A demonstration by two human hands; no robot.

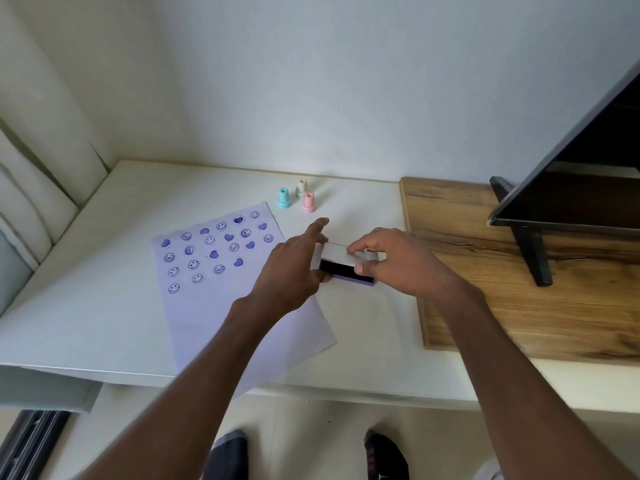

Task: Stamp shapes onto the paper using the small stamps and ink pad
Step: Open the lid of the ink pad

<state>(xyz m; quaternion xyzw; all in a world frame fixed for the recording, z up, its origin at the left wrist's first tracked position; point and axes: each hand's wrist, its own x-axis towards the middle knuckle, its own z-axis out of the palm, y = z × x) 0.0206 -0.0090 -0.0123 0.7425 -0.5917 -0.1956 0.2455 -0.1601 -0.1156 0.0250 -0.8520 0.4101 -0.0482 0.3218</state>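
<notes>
No brand, label or legible writing appears on any item; small marks inside some of the round stamped prints are too fine to read. The paper (221,289) lies on the white counter (86,289), turned at an angle, its near corner overhanging the counter's front edge. Its far half carries blue prints of hearts and smiling faces in rough rows. The ink pad (348,271), a purple case with a dark inked surface, sits on the counter just beside the paper's right edge, between both hands. Its white lid (334,251) stands tilted over the far part of the case, leaving a strip of the dark pad exposed. The left hand (294,265) grips the case's left end, thumb at the near side, index finger extended above the lid's far corner. The right hand (391,261) pinches the lid, fingers curled on its top, thumb at its near edge. Both hands hide the ends of the case, so whether the lid is hinged cannot be told. Three small stamps stand upright behind the ink pad, untouched: a teal stamp (284,198), a cream stamp (302,187) and a pink stamp (308,202). A dark screen (571,174) on a wooden board (519,289) is cut off at right.
</notes>
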